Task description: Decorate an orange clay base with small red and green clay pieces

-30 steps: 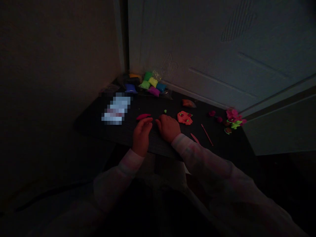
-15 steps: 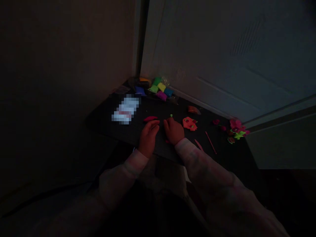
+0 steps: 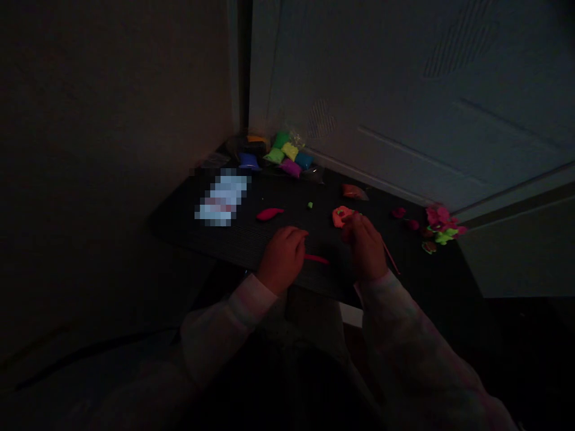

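My left hand (image 3: 282,257) is low over the dark table (image 3: 233,242), its fingers loosely bent and nothing seen in them. A thin pink clay strip (image 3: 317,259) lies just right of it. My right hand (image 3: 366,245) has its fingertips pinched together at the near edge of an orange clay piece (image 3: 339,216) with small coloured bits on it; what they hold, if anything, is too dark to make out. Beyond my left hand rests a pink clay drop (image 3: 269,214), pointed at its right end. A small green clay ball (image 3: 309,205) lies between it and the orange piece.
Clay packets, among them a blue one (image 3: 248,161) and a purple one (image 3: 291,168), are heaped at the back. An orange packet (image 3: 354,191) lies near the white panel (image 3: 386,90). Pink clay flowers (image 3: 438,216), a pink stick (image 3: 392,258) and a blurred white sheet (image 3: 223,200) are also there.
My right hand has moved right, from the green ball to the orange piece. My left hand has come nearer and slightly right, away from the pink drop. The pink strip now shows more fully.
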`<state>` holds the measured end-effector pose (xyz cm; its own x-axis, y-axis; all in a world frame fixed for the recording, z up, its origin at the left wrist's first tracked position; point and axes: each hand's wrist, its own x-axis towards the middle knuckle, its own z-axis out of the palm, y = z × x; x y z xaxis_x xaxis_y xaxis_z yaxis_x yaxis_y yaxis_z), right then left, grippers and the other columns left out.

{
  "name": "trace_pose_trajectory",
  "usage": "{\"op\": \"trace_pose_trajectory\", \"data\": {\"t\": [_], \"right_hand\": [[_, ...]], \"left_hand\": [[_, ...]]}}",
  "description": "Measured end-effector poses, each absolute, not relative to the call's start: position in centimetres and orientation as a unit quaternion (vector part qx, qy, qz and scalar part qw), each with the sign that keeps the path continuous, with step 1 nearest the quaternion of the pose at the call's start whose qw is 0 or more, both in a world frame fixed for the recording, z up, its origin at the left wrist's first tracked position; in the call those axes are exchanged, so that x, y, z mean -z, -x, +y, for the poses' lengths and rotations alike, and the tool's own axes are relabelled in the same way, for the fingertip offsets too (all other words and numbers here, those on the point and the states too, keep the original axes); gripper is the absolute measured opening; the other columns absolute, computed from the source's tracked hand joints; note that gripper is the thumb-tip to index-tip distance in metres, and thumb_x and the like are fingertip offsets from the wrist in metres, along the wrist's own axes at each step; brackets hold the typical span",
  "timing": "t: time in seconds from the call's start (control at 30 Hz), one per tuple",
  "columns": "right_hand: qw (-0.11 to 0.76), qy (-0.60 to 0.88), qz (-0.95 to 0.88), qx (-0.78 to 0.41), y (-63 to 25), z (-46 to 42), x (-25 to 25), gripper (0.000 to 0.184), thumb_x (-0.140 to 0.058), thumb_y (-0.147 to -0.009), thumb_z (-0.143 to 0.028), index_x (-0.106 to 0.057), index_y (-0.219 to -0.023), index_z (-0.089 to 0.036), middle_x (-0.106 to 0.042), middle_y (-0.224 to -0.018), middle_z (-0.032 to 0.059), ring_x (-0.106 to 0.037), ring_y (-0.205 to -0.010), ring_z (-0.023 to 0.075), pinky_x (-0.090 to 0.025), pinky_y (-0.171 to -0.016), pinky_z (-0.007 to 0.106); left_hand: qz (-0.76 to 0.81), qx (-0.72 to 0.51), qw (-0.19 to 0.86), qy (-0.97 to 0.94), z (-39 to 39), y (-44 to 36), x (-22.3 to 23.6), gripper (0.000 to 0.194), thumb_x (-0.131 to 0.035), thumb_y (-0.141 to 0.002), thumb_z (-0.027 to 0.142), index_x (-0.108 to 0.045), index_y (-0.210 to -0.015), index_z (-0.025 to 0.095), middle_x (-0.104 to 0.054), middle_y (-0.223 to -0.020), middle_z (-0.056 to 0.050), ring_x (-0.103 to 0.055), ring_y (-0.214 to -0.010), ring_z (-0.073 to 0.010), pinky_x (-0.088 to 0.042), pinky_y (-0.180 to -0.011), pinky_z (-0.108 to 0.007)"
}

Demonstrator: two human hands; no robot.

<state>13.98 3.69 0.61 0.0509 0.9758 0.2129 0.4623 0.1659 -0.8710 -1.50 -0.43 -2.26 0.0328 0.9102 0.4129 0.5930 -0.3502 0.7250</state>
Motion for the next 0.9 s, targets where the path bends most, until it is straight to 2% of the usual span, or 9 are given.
{"op": "trace_pose_trajectory", "data": {"t": [0.17,0.4,0.63,0.8,0.9], "right_hand": [[0.51,0.575,-0.555,-0.318,-16.7,0.2,0.2,0.025,-0.039,-0.083,-0.042,-0.051,-0.074,-0.021,-0.039,-0.056,-0.0053,-0.039,-0.052,0.0102,-0.032,-0.051,0.025],[0.569,0.578,-0.48,-0.334,-17.6,-1.5,1.3,0.024,-0.04,-0.082,-0.041,-0.052,-0.074,-0.022,-0.038,-0.054,-0.0052,-0.039,-0.051,0.0108,-0.032,-0.05,0.025],[0.608,0.573,-0.428,-0.343,-18.1,-1.3,2.3,0.026,-0.038,-0.082,-0.043,-0.049,-0.072,-0.022,-0.037,-0.054,-0.0053,-0.038,-0.049,0.0106,-0.036,-0.053,0.026],[0.614,0.567,-0.424,-0.349,-18.3,-1.2,2.7,0.025,-0.041,-0.081,-0.042,-0.05,-0.071,-0.021,-0.037,-0.053,-0.0059,-0.038,-0.049,0.0098,-0.035,-0.051,0.025],[0.609,0.567,-0.436,-0.343,-18.2,-1.2,2.9,0.022,-0.043,-0.08,-0.039,-0.05,-0.069,-0.021,-0.037,-0.052,-0.0067,-0.039,-0.049,0.0092,-0.034,-0.051,0.023]], "left_hand": [[0.558,-0.364,0.055,-0.744,2.0,0.1,1.0,0.033,-0.035,-0.084,0.013,-0.052,-0.112,0.012,-0.057,-0.101,-0.012,-0.047,-0.096,-0.0257,-0.036,-0.084,-0.041],[0.551,-0.255,-0.04,-0.794,3.8,-1.8,1.9,0.033,-0.032,-0.085,0.014,-0.051,-0.112,0.013,-0.057,-0.1,-0.014,-0.047,-0.095,-0.028,-0.036,-0.075,-0.041],[0.552,-0.203,-0.067,-0.806,3.8,-1.8,2.0,0.032,-0.032,-0.085,0.014,-0.051,-0.111,0.014,-0.057,-0.098,-0.013,-0.047,-0.093,-0.0275,-0.035,-0.074,-0.039],[0.585,-0.216,-0.062,-0.779,4.1,-2.1,2.1,0.033,-0.036,-0.085,0.026,-0.052,-0.108,0.007,-0.057,-0.095,-0.017,-0.047,-0.091,-0.03,-0.036,-0.074,-0.042],[0.589,-0.238,-0.048,-0.771,4.2,-2.0,2.1,0.033,-0.036,-0.085,0.028,-0.054,-0.104,0.006,-0.058,-0.093,-0.017,-0.049,-0.089,-0.0284,-0.037,-0.076,-0.04]]}}
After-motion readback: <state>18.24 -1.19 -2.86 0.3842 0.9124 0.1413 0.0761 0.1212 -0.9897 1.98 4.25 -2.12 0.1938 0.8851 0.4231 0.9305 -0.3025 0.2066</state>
